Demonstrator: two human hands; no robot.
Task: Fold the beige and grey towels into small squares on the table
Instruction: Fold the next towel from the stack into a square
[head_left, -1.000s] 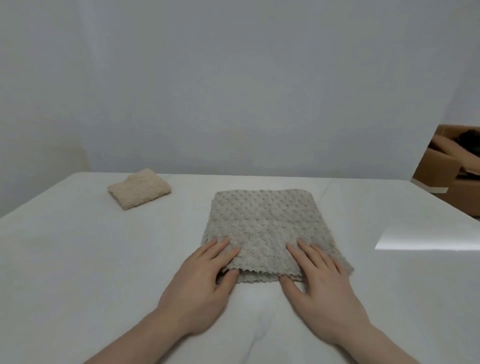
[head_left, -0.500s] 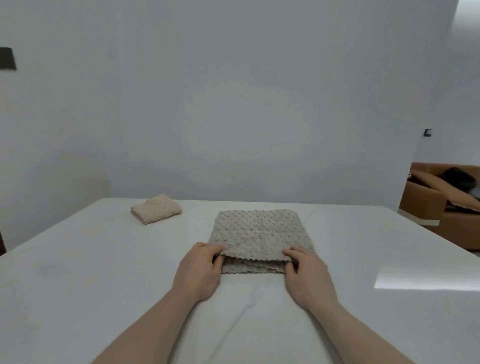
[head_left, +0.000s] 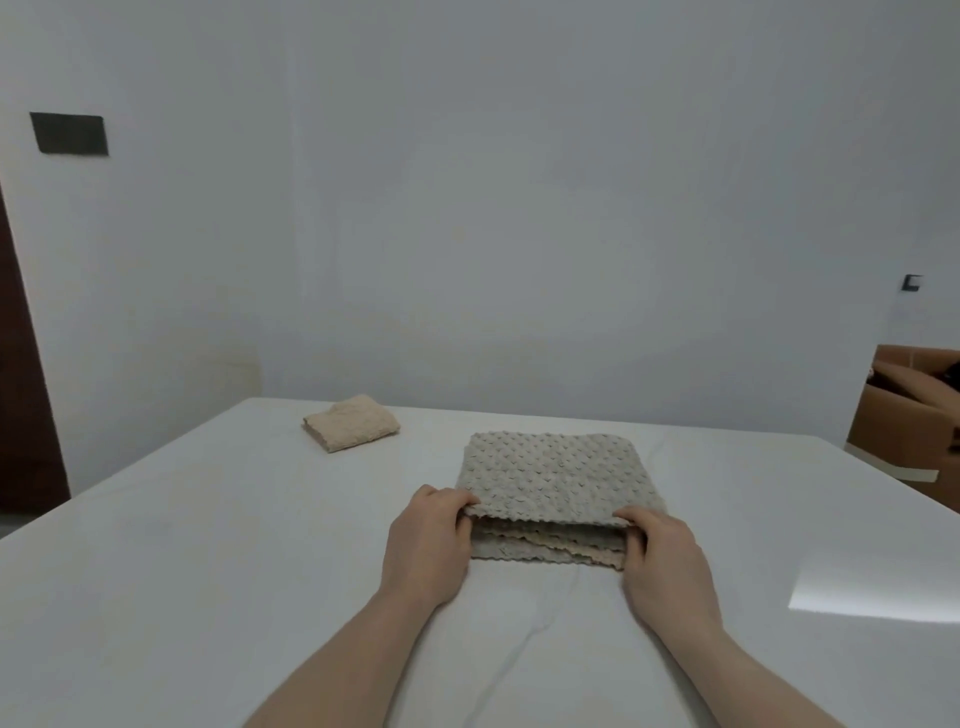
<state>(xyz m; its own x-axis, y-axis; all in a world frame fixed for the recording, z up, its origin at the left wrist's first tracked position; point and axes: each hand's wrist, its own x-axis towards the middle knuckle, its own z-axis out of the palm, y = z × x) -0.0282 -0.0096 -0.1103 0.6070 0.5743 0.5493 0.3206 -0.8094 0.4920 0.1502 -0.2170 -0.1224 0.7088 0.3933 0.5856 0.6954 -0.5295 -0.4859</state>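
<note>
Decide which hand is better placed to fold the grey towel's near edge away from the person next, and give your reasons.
Neither alone. The left hand and right hand each pinch a near corner of the grey towel, lifting its top layer evenly. Folding with both is likely to keep the edge straight.

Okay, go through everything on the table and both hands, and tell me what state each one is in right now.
Grey towel: partly folded, flat on the table, near edge lifted.
Beige towel: folded small, lying alone at the far left, untouched.
Left hand: gripping the grey towel's near left corner.
Right hand: gripping the grey towel's near right corner.
Table: white, bearing both towels.
</note>
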